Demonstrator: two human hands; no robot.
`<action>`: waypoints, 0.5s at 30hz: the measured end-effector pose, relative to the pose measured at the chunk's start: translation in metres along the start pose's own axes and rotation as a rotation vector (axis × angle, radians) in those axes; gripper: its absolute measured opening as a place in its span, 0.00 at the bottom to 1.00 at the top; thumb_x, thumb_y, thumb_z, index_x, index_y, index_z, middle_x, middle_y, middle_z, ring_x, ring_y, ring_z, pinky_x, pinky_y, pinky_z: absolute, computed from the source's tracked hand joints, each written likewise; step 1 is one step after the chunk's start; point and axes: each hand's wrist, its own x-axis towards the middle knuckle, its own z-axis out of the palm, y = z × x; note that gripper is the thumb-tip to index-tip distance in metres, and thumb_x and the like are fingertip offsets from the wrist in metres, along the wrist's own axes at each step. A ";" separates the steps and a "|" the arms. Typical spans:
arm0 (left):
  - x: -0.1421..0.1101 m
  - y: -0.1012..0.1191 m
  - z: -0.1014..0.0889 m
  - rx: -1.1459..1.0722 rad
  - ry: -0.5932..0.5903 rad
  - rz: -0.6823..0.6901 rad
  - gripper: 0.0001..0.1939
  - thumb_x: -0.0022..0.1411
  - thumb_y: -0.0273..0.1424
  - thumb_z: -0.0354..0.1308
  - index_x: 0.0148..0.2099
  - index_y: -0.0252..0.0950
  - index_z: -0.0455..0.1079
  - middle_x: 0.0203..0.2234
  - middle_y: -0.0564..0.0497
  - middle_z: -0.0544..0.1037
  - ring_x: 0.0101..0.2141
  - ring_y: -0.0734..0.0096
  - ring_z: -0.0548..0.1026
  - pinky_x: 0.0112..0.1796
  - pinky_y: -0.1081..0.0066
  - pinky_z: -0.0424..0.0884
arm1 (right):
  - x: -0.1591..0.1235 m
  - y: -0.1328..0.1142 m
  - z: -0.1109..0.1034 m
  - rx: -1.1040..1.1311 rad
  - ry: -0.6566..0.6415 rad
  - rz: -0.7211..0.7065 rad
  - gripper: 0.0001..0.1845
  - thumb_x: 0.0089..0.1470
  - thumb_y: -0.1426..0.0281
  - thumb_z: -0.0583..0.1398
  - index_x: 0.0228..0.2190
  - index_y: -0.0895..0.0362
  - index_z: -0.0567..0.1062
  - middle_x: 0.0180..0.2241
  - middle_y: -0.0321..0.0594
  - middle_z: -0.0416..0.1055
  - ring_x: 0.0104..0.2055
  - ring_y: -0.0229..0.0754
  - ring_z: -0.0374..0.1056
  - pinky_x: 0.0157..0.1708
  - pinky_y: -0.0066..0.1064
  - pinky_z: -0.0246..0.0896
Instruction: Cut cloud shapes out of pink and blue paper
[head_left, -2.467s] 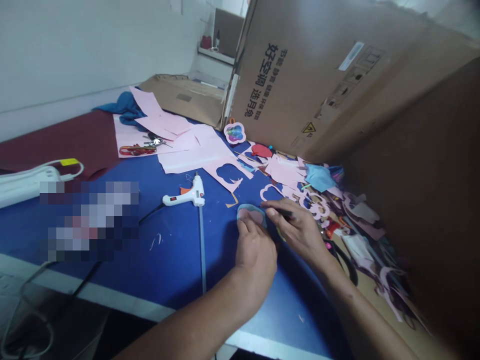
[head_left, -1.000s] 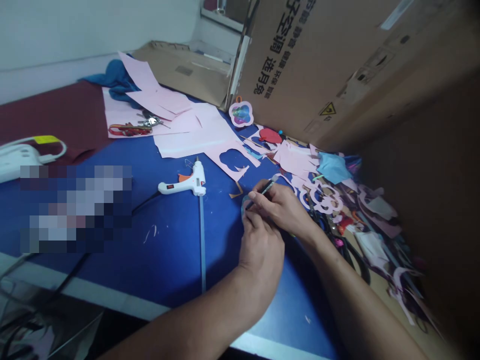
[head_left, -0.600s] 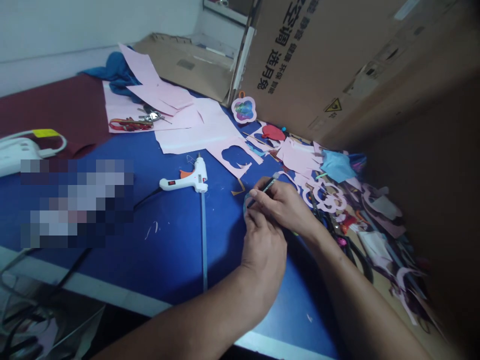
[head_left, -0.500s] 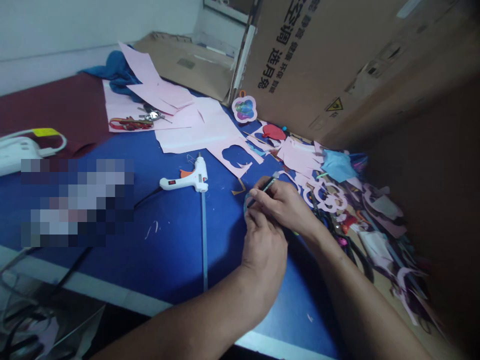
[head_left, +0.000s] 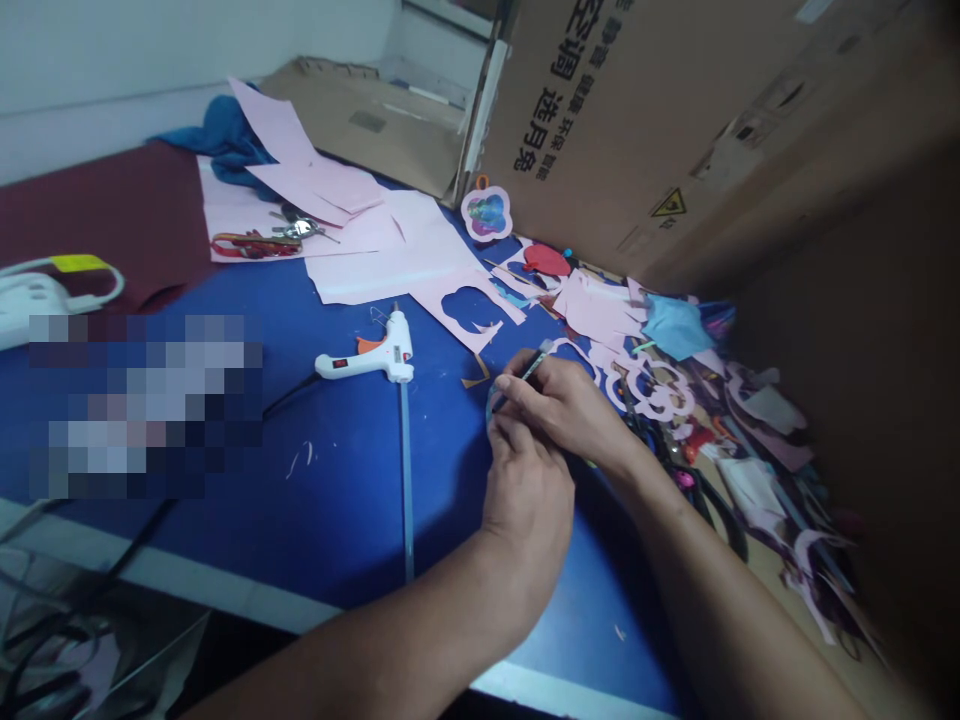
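Note:
My right hand (head_left: 562,395) grips a slim pencil (head_left: 541,357), its upper end sticking out past the fingers and its tip down among them. My left hand (head_left: 529,490) is closed right below, fingers bent around a small pale piece with a bluish curved edge (head_left: 491,402). Most of that piece is hidden behind the fingers, so its kind cannot be made out. Both hands touch one another low over the blue tabletop (head_left: 330,530). To their left lies a white glue gun (head_left: 367,360) with an orange trigger, a long glue stick (head_left: 406,480) coming out of its back.
Pink paper sheets (head_left: 390,245) and keys (head_left: 300,228) lie farther back. A flower-shaped charm (head_left: 487,214) leans by a large cardboard box (head_left: 600,130). Paper scraps and flower cut-outs (head_left: 649,390) crowd the right side. A power strip (head_left: 34,305) sits at left.
The view has shifted very slightly. Both hands keep nearly the same place and hold, with the pencil tilted much as before.

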 end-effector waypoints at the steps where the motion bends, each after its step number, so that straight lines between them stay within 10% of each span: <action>1: 0.000 0.000 0.000 -0.009 -0.003 0.005 0.31 0.73 0.39 0.59 0.66 0.16 0.73 0.60 0.22 0.78 0.61 0.35 0.76 0.61 0.50 0.71 | 0.000 0.000 0.000 -0.001 0.003 0.003 0.18 0.71 0.62 0.60 0.31 0.55 0.80 0.36 0.37 0.81 0.32 0.40 0.72 0.35 0.34 0.63; 15: 0.000 0.000 -0.003 -0.127 0.020 -0.054 0.27 0.70 0.33 0.63 0.65 0.20 0.76 0.61 0.24 0.78 0.62 0.36 0.74 0.62 0.49 0.69 | 0.001 0.003 0.001 0.018 0.063 0.015 0.17 0.71 0.60 0.60 0.32 0.55 0.78 0.35 0.39 0.81 0.32 0.41 0.72 0.34 0.33 0.63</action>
